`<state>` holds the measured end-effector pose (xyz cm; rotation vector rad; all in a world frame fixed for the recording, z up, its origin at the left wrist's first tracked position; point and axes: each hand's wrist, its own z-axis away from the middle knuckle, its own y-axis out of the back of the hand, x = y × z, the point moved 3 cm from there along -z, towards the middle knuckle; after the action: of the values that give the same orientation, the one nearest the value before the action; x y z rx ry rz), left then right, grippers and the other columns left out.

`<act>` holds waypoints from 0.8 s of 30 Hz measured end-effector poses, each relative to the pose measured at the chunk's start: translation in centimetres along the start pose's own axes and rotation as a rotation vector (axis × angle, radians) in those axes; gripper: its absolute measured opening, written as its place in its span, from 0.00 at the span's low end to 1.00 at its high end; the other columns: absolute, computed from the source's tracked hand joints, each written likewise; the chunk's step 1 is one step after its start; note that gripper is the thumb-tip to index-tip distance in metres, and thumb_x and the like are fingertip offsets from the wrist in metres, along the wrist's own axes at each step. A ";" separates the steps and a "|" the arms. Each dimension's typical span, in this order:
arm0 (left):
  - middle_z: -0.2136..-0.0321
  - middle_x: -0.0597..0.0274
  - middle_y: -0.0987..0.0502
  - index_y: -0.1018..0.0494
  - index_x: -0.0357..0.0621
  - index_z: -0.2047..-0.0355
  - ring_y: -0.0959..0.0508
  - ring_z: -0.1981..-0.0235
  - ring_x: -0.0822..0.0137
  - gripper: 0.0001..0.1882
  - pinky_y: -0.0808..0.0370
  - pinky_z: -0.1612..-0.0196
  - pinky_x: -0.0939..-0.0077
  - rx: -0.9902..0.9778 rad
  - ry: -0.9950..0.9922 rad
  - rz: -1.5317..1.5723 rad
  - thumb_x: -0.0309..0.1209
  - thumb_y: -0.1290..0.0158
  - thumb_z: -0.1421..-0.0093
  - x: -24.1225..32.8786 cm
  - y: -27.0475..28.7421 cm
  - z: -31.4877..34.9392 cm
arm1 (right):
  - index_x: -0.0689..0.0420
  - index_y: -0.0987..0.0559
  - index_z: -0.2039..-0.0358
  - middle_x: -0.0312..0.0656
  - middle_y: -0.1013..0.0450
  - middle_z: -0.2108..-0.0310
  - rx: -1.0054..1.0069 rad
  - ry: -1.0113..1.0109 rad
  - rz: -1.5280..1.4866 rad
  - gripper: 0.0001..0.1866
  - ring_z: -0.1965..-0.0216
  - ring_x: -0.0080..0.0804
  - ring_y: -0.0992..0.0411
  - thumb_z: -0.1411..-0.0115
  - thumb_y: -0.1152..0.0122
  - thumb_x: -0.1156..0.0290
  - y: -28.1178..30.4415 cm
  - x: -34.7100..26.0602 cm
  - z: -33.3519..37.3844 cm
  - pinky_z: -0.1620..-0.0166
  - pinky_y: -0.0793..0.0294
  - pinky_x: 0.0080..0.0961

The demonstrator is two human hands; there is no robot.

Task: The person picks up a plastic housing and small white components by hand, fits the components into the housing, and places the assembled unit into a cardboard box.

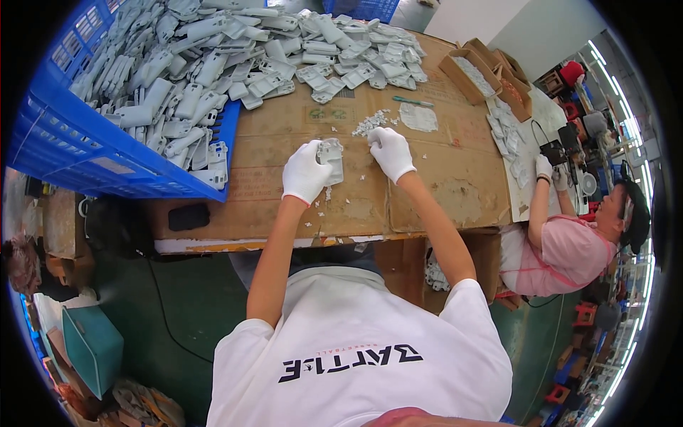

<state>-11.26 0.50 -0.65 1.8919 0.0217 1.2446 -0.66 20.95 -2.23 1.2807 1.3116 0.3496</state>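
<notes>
Cardboard covers the tabletop [455, 185], where a grey plastic part [331, 160] lies near the middle. Left hand [306, 173] pinches its left edge with gloved fingers; right hand [390, 152], fingers curled together, presses down just right of it, beside white scraps [368, 123]. Left of the part, a blue crate [107, 160] overflows with grey parts.

Cardboard-covered table [441, 185], worn and stained, under the hands. Blue crate [85, 153] left of the left hand. Open cardboard boxes [491, 75] beyond the right hand, far corner. Dark green floor [185, 299] below the table edge. White wall [526, 28] behind the boxes. Red stools [583, 313] far right. Bright, even light.
</notes>
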 end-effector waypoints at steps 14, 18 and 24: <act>0.60 0.51 0.20 0.25 0.46 0.58 0.22 0.57 0.47 0.17 0.24 0.55 0.56 -0.017 0.068 0.037 0.32 0.46 0.50 -1.4 0.5 0.7 | 0.53 0.25 0.71 0.42 0.28 0.69 0.182 0.194 0.481 0.04 0.64 0.42 0.24 0.46 0.38 0.71 -1.1 -1.8 -2.8 0.63 0.21 0.39; 0.60 0.49 0.20 0.25 0.46 0.58 0.22 0.57 0.46 0.17 0.24 0.55 0.56 -0.026 0.129 0.052 0.32 0.46 0.50 -2.6 1.2 0.7 | 0.53 0.23 0.70 0.43 0.27 0.67 0.126 0.217 0.356 0.03 0.63 0.43 0.24 0.46 0.39 0.72 -1.5 -1.4 -2.5 0.63 0.21 0.39; 0.62 0.48 0.20 0.25 0.45 0.58 0.22 0.59 0.44 0.17 0.24 0.57 0.56 -0.035 0.111 0.124 0.32 0.46 0.50 -2.5 0.4 1.2 | 0.54 0.22 0.72 0.44 0.26 0.67 0.075 0.159 0.395 0.02 0.63 0.43 0.23 0.45 0.39 0.72 -2.5 -1.0 -2.3 0.63 0.21 0.38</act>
<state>-11.79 -1.60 -2.40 1.8153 -0.0589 1.4242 -4.01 20.39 -3.18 1.6042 1.2062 0.6961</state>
